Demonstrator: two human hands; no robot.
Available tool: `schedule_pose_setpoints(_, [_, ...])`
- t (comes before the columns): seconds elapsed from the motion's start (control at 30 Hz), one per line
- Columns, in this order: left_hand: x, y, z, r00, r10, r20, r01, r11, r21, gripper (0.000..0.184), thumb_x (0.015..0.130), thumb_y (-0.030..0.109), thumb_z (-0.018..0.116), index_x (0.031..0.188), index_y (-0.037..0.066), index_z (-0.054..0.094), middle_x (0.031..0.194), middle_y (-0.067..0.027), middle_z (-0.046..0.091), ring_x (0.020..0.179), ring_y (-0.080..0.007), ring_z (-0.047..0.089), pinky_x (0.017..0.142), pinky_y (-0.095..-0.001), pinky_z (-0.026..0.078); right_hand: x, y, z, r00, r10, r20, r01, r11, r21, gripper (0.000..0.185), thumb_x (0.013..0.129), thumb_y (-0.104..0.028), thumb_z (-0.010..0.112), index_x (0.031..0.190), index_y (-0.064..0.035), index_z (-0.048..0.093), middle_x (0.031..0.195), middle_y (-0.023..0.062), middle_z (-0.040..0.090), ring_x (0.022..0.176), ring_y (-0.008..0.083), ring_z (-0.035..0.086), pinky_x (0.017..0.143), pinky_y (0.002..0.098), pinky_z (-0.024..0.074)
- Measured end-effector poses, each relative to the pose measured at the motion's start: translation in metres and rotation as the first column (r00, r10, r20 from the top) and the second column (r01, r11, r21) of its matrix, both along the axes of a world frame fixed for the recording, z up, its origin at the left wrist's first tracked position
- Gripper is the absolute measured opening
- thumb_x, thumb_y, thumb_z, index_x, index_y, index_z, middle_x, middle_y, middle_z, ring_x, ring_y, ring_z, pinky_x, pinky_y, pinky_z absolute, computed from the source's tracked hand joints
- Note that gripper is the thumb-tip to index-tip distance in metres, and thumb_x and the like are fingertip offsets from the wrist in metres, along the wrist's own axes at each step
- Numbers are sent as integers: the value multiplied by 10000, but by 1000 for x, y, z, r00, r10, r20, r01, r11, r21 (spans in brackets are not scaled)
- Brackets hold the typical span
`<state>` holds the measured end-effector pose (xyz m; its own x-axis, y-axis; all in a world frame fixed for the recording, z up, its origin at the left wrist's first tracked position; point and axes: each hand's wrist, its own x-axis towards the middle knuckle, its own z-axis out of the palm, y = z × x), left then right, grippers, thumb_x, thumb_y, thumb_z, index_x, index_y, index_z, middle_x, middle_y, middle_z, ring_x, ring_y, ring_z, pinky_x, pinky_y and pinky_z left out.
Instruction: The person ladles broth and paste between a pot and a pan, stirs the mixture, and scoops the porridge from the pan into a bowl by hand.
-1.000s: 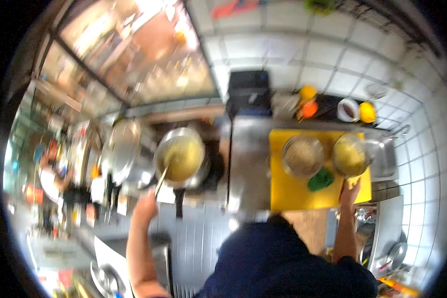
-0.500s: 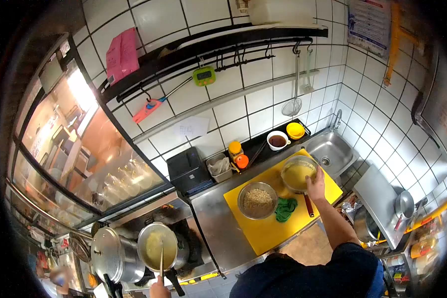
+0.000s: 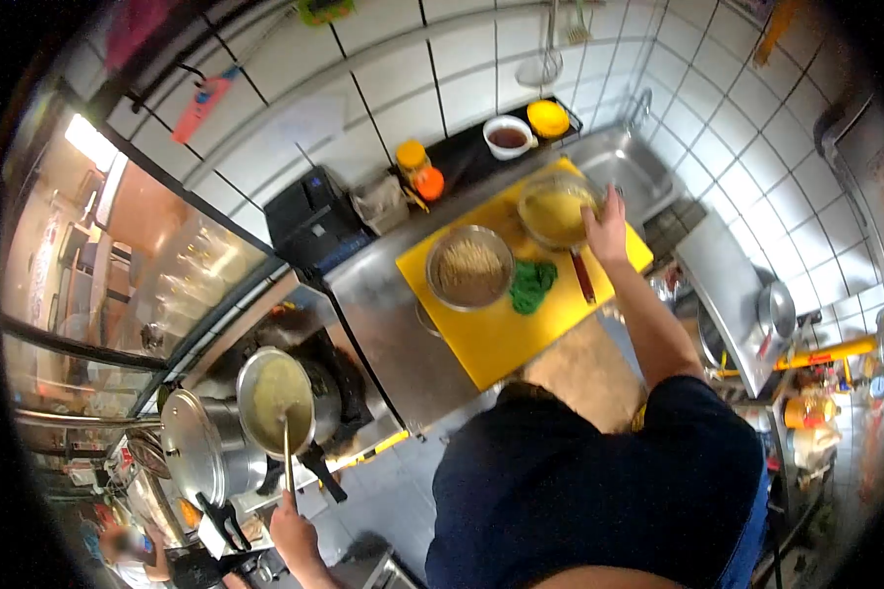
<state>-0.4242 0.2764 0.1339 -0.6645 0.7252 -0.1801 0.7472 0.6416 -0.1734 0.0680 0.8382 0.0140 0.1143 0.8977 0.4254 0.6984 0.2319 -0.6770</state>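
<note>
My left hand (image 3: pixel 293 535) is closed round the handle of a long utensil (image 3: pixel 288 461), whose far end dips into pale yellow liquid in a pan (image 3: pixel 276 401) on the stove. On the yellow cutting board (image 3: pixel 501 344), my right hand (image 3: pixel 607 228) is at the right side of a metal bowl (image 3: pixel 557 210) of yellow liquid, fingers spread along its rim. A red handle (image 3: pixel 582 277) sticks out below that bowl. Left of it stand a metal bowl of grains (image 3: pixel 469 268) and a crumpled green cloth (image 3: pixel 532 286).
A large lidded pot (image 3: pixel 194 447) stands left of the pan. Behind the board are a black box (image 3: pixel 316 221), orange-lidded jars (image 3: pixel 428 184), a white bowl of dark liquid (image 3: pixel 508 138) and a sink (image 3: pixel 624 177). A person (image 3: pixel 136 555) is at the lower left.
The view has swung. A second ago my right hand was below the bowl of yellow liquid; now it is at the bowl's right side. My left hand still holds the utensil.
</note>
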Motion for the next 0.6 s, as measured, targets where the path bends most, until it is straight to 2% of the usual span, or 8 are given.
schedule_pose_setpoints(0.13, [-1,1,-4,1000,-25,-17,25,999,-21,562,761,-35,582,1310,85,558,817,-213,623,799,-406,626,695,-499,494,11,-3,-3,999,-9,32,9,1000,-4,745,891,-290,658,1470,14,301,1452,313,358,1343,459,371,1093,448,381])
schedule_pose_setpoints(0.23, [-6,7,-11,998,54,18,-53,997,-55,605,757,-30,583,1345,103,540,858,-208,633,833,-399,628,721,-495,495,22,-7,-24,999,-22,28,21,1000,14,735,887,-276,666,1458,25,315,1436,304,379,1324,446,393,1091,447,380])
schedule_pose_setpoints(0.3, [-25,-3,-36,998,44,41,-45,999,25,646,754,-25,579,1381,120,519,863,-206,633,817,-393,628,716,-503,491,27,-15,-36,998,-55,25,57,996,-63,730,885,-264,670,1454,30,321,1424,299,393,1309,438,409,1089,444,381])
schedule_pose_setpoints(0.43, [-27,8,-59,997,79,-16,-79,997,-12,678,763,-7,599,1415,138,487,874,-204,631,817,-393,631,717,-507,491,40,-27,-64,995,-75,68,84,986,-144,737,881,-261,678,1453,36,321,1402,304,413,1294,442,420,1088,454,379])
schedule_pose_setpoints(0.6, [-13,35,-54,993,113,27,-112,993,-34,659,802,31,627,1431,140,463,900,-211,629,863,-405,638,736,-503,496,51,-38,-87,994,-86,67,100,963,-249,750,890,-292,672,1477,0,308,1428,280,407,1315,419,422,1093,448,378])
